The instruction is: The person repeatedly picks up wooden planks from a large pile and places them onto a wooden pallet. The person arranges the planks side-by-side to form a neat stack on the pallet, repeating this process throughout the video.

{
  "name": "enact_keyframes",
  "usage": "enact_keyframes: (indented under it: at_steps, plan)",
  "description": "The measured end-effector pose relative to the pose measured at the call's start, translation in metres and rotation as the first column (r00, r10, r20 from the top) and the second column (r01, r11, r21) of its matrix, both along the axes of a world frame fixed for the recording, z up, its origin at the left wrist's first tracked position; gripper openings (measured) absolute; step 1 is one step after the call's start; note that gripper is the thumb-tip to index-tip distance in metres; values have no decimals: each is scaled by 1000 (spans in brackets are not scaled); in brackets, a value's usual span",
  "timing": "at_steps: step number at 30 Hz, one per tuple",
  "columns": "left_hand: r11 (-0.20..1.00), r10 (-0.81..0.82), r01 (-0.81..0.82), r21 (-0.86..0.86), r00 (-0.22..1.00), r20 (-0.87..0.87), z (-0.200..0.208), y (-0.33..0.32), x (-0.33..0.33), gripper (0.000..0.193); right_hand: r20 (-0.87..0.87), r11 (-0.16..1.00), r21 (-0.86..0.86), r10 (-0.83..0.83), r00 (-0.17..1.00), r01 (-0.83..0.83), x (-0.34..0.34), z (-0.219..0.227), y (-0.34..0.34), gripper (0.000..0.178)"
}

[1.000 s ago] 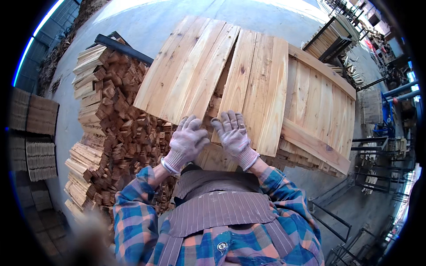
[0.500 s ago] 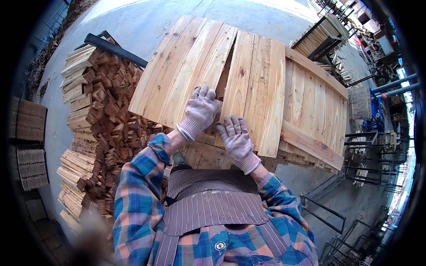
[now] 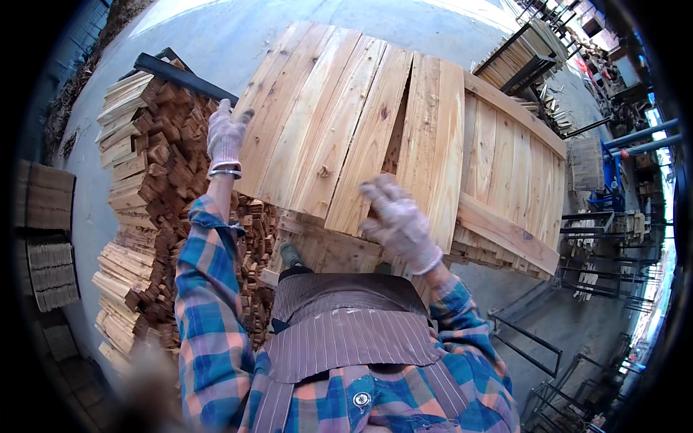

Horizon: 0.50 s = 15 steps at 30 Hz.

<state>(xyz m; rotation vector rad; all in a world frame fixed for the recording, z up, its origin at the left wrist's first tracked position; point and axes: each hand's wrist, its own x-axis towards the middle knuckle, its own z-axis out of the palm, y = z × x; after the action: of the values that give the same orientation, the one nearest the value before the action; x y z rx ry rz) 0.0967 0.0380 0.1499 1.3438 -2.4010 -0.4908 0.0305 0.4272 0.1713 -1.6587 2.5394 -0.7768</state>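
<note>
Several pale, knotty wooden boards (image 3: 310,123) lie side by side in front of me, with a narrow wedge-shaped gap between two of them right of the middle. Gloved in white knit, my left hand (image 3: 229,137) is at the outer left edge of the boards, its fingers stretched out and thumb apart. My right hand (image 3: 403,225), in a matching glove and smeared by motion, is over the near end of the gap. Its fingers and thumb look spread, with nothing visible between them. Whether it touches the wood I cannot tell.
To the left rises a tall stack of cut wood pieces (image 3: 155,180), with a dark metal bar (image 3: 184,78) at its far end. A panel with cross battens (image 3: 509,231) adjoins the boards on the right. Black metal racks (image 3: 530,346) stand farther right.
My left hand has moved from the middle of the boards to their left edge. The gap now lies farther right, one board over. My right hand has shifted slightly right.
</note>
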Motion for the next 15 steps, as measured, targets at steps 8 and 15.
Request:
enact_keyframes:
  at_steps: [8,15]
  plan:
    - [996,-65,64,69,998,3,-41,-30,-27,51,-112,651,28,-752,650,758,-133,-74,66,68]
    - [980,26,-16,197,998,-51,-35,-38,-8,41,53,722,-93,-684,727,686,-117,-68,27,64]
